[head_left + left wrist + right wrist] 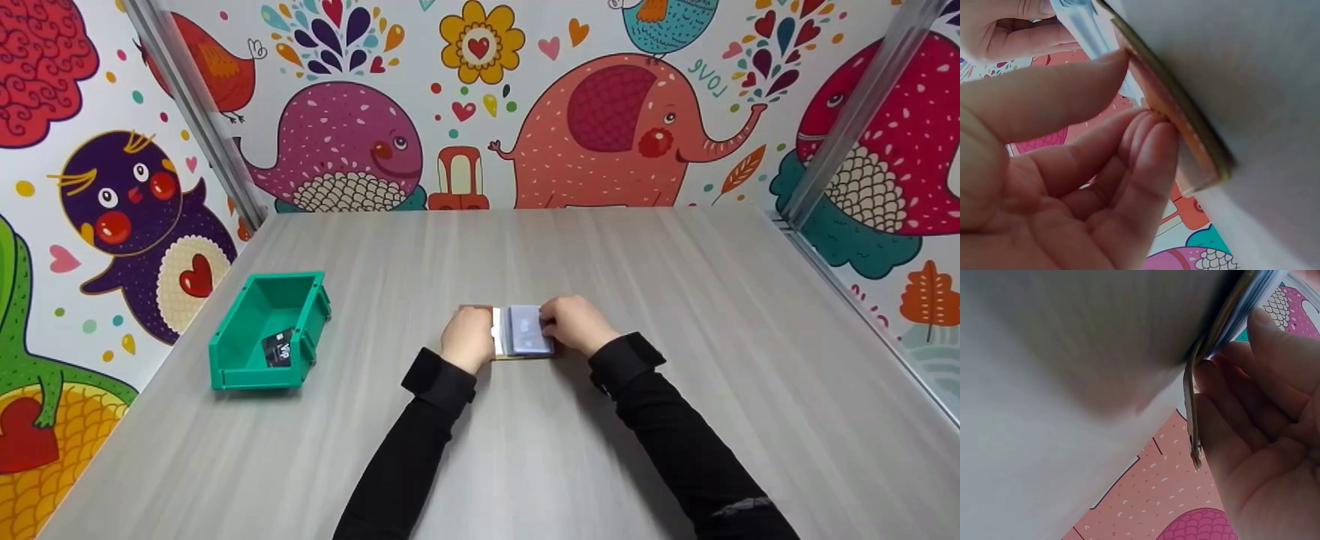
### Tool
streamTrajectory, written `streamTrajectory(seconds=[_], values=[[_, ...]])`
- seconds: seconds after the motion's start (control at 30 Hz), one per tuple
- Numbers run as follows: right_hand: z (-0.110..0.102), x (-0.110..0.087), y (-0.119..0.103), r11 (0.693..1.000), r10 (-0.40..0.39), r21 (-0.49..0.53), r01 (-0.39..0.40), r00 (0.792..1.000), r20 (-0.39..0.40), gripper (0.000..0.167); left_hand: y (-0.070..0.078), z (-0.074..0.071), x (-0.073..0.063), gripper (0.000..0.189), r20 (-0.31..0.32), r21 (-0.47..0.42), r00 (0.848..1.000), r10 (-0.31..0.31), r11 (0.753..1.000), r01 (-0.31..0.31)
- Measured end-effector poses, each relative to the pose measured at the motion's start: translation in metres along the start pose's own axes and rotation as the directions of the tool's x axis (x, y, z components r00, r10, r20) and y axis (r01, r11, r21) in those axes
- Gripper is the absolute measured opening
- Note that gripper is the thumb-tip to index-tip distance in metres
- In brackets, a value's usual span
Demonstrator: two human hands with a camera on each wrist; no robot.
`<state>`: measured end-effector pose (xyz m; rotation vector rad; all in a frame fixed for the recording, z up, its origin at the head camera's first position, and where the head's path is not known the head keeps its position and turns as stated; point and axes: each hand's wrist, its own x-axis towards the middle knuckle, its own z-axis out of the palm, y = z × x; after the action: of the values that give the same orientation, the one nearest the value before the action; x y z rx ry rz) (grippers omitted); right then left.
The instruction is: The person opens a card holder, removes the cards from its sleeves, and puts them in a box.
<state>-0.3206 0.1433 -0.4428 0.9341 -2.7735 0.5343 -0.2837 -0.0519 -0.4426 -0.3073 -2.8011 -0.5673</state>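
Note:
An opened card holder (pixel 531 330) with a brown cover and clear plastic sleeves lies on the table between both hands. My left hand (pixel 468 339) holds its left cover flap; in the left wrist view the thumb and curled fingers are at the stitched edge of the brown cover (pixel 1171 107). At the right side, my right hand (pixel 576 324) pinches the edge of the sleeves. The right wrist view shows the thumb against the stack of sleeves (pixel 1252 309), the other fingers bent beside it, and a strap-like flap (pixel 1192 410) sticking out by them.
A green open bin (pixel 259 379) stands on the left of the table, with a black card (pixel 278 349) marked VIP inside it. Walls printed with cartoon animals and metal posts (pixel 202 112) bound the pale wood-grain table (pixel 525 465).

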Motion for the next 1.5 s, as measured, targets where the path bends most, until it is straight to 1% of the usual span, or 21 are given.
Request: streamTrajectory(seconds=[0.1,0.17,0.27,0.53,0.63,0.73,0.87,0.93,1.03,1.13,1.2,1.33,1.5], values=[[0.000,0.000,0.000,1.000,0.012,0.004,-0.012,1.000,0.011,0.013,0.002,0.000,-0.002,0.006,-0.011,0.027,1.000,0.000,1.000,0.000],[0.000,0.000,0.000,1.000,0.022,0.002,-0.022,1.000,0.017,0.011,0.003,0.000,-0.003,0.008,-0.019,0.039,1.000,-0.001,0.999,0.002],[0.000,0.000,0.001,0.999,0.034,0.003,-0.034,0.999,0.022,0.009,0.003,0.000,-0.004,0.012,-0.025,0.037,1.000,-0.002,0.999,0.003],[0.001,0.000,0.000,0.999,0.043,0.016,-0.043,0.999,0.018,0.010,-0.004,-0.003,-0.001,0.007,-0.008,0.018,1.000,0.010,1.000,-0.010],[0.001,0.000,0.001,0.999,0.045,0.015,-0.046,0.999,0.020,0.010,-0.008,-0.006,0.000,0.006,0.020,0.028,1.000,-0.013,1.000,0.013],[0.001,0.000,0.001,0.998,0.055,0.015,-0.055,0.998,0.025,0.011,-0.011,-0.009,0.001,0.007,0.048,0.046,0.998,-0.050,0.998,0.048],[0.000,0.002,0.001,0.999,0.044,0.009,-0.045,0.999,0.029,0.009,-0.014,-0.009,0.003,0.006,0.069,0.067,0.994,-0.082,0.995,0.077],[-0.001,0.002,0.001,0.999,0.047,0.010,-0.047,0.998,0.029,0.009,-0.015,-0.009,0.004,0.007,0.078,0.070,0.993,-0.085,0.994,0.080],[-0.002,0.004,-0.001,0.996,0.084,0.018,-0.085,0.996,0.027,0.009,-0.015,-0.009,0.004,0.007,0.080,0.068,0.993,-0.085,0.995,0.079],[-0.002,0.006,-0.002,0.991,0.128,0.026,-0.129,0.992,0.013,0.016,-0.015,-0.009,0.004,0.007,0.083,0.069,0.993,-0.089,0.994,0.083],[-0.001,0.008,-0.002,0.989,0.143,0.025,-0.143,0.990,0.003,0.019,-0.015,-0.009,0.005,0.007,0.087,0.072,0.992,-0.095,0.993,0.089],[0.001,0.011,-0.003,0.989,0.146,0.009,-0.146,0.989,-0.003,0.021,-0.015,-0.009,0.005,0.008,0.101,0.063,0.988,-0.113,0.992,0.107],[0.002,0.013,-0.005,0.993,0.118,-0.031,-0.118,0.993,0.007,0.019,-0.016,-0.009,0.005,0.009,0.102,0.055,0.987,-0.121,0.992,0.116]])
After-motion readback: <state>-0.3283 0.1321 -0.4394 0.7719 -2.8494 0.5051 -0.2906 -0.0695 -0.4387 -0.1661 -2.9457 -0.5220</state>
